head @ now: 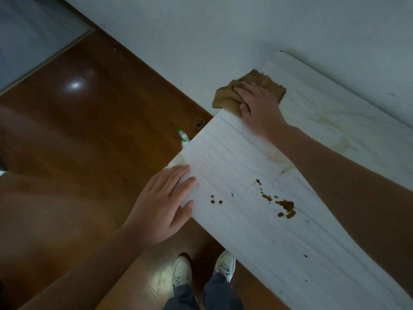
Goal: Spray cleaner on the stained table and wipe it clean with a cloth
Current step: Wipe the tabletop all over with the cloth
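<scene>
The white table stands against a pale wall and runs from the lower right to the upper middle of the view. The brown cloth lies crumpled on the far left corner of the table, and a part of it hangs a little over the edge. The right hand lies on top of the cloth with the palm down, and its fingers are spread and rather straight, so it presses the cloth on the surface and does not close around it. The left hand rests flat on the left edge of the table, nearer to the person, with straight fingers and nothing in it. The two hands are well apart. Between them and more to the right there are dark brown stains on the table, in several small drops and one bigger spot. Farther right, a pale yellowish smear is on the surface. On the wooden floor, just beside the table edge, stands a spray bottle with a green top, partly hidden by the table. Near it is a small cup. Below, the person's white shoes stand on the floor.
</scene>
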The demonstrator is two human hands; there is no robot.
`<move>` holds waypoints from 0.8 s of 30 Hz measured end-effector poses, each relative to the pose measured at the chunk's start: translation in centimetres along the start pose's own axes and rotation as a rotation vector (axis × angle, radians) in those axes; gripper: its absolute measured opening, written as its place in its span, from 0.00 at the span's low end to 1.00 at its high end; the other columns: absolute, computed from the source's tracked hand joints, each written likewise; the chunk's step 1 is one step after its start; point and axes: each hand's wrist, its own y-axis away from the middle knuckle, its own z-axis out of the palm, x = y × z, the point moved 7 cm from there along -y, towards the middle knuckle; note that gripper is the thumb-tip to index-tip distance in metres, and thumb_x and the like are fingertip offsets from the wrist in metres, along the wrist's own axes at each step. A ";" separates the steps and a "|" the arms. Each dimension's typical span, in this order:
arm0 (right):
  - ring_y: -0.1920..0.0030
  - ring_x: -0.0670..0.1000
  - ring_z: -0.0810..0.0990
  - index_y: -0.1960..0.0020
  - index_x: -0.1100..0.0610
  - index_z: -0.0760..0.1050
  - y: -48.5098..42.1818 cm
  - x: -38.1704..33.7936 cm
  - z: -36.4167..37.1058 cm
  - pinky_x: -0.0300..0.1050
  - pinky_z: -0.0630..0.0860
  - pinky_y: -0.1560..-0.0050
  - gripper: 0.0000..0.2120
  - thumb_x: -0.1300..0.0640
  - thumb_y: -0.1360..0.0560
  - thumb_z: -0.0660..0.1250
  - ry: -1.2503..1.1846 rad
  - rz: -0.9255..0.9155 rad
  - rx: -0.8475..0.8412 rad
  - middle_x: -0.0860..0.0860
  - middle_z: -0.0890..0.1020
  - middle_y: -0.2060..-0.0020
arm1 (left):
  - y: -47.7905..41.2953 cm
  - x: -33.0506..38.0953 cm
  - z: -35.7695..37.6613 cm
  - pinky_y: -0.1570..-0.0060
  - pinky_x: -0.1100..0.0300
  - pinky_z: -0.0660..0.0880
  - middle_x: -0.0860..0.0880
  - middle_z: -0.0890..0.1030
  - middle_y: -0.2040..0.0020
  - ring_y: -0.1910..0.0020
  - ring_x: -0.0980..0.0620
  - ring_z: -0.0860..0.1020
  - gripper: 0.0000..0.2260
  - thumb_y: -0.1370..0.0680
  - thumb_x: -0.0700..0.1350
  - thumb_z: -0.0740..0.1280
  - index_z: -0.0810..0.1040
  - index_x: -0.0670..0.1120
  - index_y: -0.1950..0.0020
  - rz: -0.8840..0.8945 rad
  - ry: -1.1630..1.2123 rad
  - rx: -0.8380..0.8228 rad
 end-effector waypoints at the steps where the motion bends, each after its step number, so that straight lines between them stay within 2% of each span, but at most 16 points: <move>1: 0.21 0.54 0.55 0.21 0.51 0.61 0.5 -0.7 0.1 0.53 0.48 0.23 0.24 0.54 0.16 0.54 0.003 -0.003 0.005 0.51 0.61 0.21 | 0.6 -0.1 0.0 0.27 0.49 0.68 0.42 0.75 0.28 0.27 0.44 0.72 0.21 0.18 0.53 0.61 0.78 0.42 0.32 0.005 -0.002 -0.002; 5: 0.21 0.54 0.54 0.21 0.50 0.59 2.8 -3.4 1.0 0.53 0.47 0.23 0.24 0.53 0.16 0.54 0.008 -0.018 -0.017 0.51 0.60 0.21 | 2.9 -0.1 0.2 0.25 0.46 0.68 0.42 0.74 0.27 0.26 0.44 0.71 0.20 0.18 0.52 0.60 0.79 0.43 0.32 0.029 -0.024 -0.015; 8: 0.21 0.54 0.54 0.21 0.49 0.59 4.6 -5.6 1.6 0.53 0.47 0.23 0.24 0.54 0.16 0.55 -0.007 -0.044 -0.035 0.50 0.59 0.21 | 3.8 0.2 0.3 0.23 0.47 0.65 0.43 0.74 0.27 0.25 0.45 0.70 0.19 0.18 0.52 0.61 0.78 0.44 0.31 0.055 -0.035 -0.010; 16: 0.20 0.53 0.52 0.21 0.48 0.59 9.8 -12.3 4.5 0.53 0.42 0.22 0.24 0.53 0.16 0.55 -0.033 -0.195 -0.113 0.49 0.59 0.20 | 5.2 0.9 0.3 0.23 0.47 0.65 0.43 0.72 0.25 0.23 0.45 0.68 0.20 0.17 0.53 0.60 0.76 0.45 0.30 0.059 0.013 -0.004; 20: 0.20 0.54 0.54 0.21 0.48 0.60 11.9 -15.0 5.3 0.54 0.44 0.22 0.25 0.49 0.18 0.49 -0.034 -0.267 -0.140 0.49 0.61 0.21 | 6.5 0.3 -0.5 0.24 0.50 0.66 0.44 0.74 0.28 0.27 0.46 0.71 0.18 0.17 0.51 0.61 0.78 0.44 0.32 0.053 0.019 0.013; 24: 0.21 0.54 0.56 0.22 0.48 0.61 14.3 -17.1 6.5 0.58 0.50 0.21 0.28 0.45 0.19 0.44 -0.042 -0.338 -0.166 0.50 0.63 0.22 | 8.1 -1.4 -1.7 0.31 0.48 0.72 0.45 0.78 0.34 0.33 0.46 0.76 0.17 0.18 0.48 0.62 0.79 0.42 0.34 0.029 0.008 0.057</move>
